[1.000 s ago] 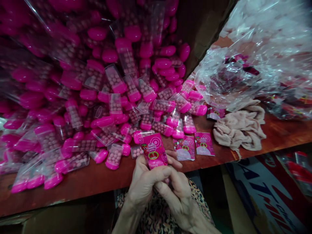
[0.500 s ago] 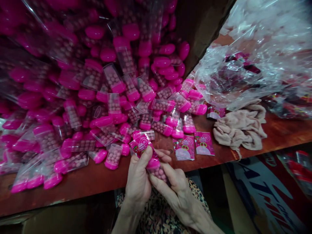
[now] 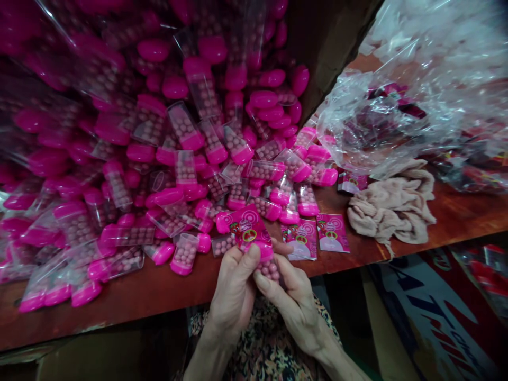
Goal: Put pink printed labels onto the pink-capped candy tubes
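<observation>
My left hand is closed, its thumb pressing the lower edge of a pink printed label with a cherry picture. Just below that label is a small clear candy container with a pink cap and pale pink balls inside. My right hand grips this container from the right, thumb across its front. The label stands up above the container's cap; whether it is around it or only against it I cannot tell. Two more printed labels, one and another, lie flat on the table beyond my right hand.
A large heap of similar candy containers spills from a cardboard box onto the reddish-brown table. On the right lie a beige cloth, a small stack of labels and clear plastic bags. Below the edge is a printed carton.
Both hands have shifted a little to the right with the container. The label now faces me more fully and stands straighter, and a container on the table behind it has come into view.
</observation>
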The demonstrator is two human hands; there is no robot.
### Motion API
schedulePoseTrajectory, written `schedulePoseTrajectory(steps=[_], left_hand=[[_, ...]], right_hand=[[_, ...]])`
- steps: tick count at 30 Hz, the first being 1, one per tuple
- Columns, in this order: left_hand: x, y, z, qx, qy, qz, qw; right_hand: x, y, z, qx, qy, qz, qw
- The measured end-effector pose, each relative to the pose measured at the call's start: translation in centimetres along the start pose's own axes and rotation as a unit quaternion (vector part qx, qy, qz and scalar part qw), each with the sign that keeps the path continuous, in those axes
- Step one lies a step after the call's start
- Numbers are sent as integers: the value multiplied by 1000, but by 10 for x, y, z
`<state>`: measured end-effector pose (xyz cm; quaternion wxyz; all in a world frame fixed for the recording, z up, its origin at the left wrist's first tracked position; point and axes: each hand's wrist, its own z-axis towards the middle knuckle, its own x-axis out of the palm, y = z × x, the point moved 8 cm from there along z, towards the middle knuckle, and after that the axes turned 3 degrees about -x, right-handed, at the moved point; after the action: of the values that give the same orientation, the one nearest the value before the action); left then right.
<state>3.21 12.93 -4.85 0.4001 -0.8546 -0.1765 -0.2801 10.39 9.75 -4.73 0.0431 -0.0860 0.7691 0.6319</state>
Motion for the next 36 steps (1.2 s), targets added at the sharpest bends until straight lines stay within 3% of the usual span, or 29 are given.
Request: schedulePoseTrajectory(steps=[3, 10, 14, 16, 17, 19, 21, 22, 26, 32, 36], left_hand=[[-1, 3, 1, -11, 4, 6, 1000], [-2, 15, 0, -60, 20, 10, 998], [5, 7, -1, -31, 53, 3, 998], [3, 1, 0, -11, 42, 2, 999], [0, -2, 1, -4, 28, 2, 1000], [-4, -4, 2, -4, 9, 15, 1000], [-4, -3, 1, -12, 15, 37, 999], [-2, -2, 0, -15, 25, 49, 998], [4, 2, -4, -8, 65, 96, 993], [-2, 0, -6, 15, -10, 138, 990], [0, -2, -6, 40, -18, 125, 991]], right_hand=[[0, 4, 0, -10, -3, 14, 1000], [-13, 6, -11, -24, -97, -146, 984], [-17, 23, -3, -78, -57, -108, 989], [-22, 34, -3, -116, -37, -103, 987], [-29, 39, -3, -132, -54, -110, 984], [-49, 45, -6, -146, -144, -126, 971], [-66, 46, -8, -137, -233, -120, 955], [-68, 45, -6, -131, -248, -97, 955], [-59, 36, 13, -107, -197, 53, 973], [-53, 31, 24, -75, -169, 106, 977], [-41, 26, 24, -21, -145, 188, 971]])
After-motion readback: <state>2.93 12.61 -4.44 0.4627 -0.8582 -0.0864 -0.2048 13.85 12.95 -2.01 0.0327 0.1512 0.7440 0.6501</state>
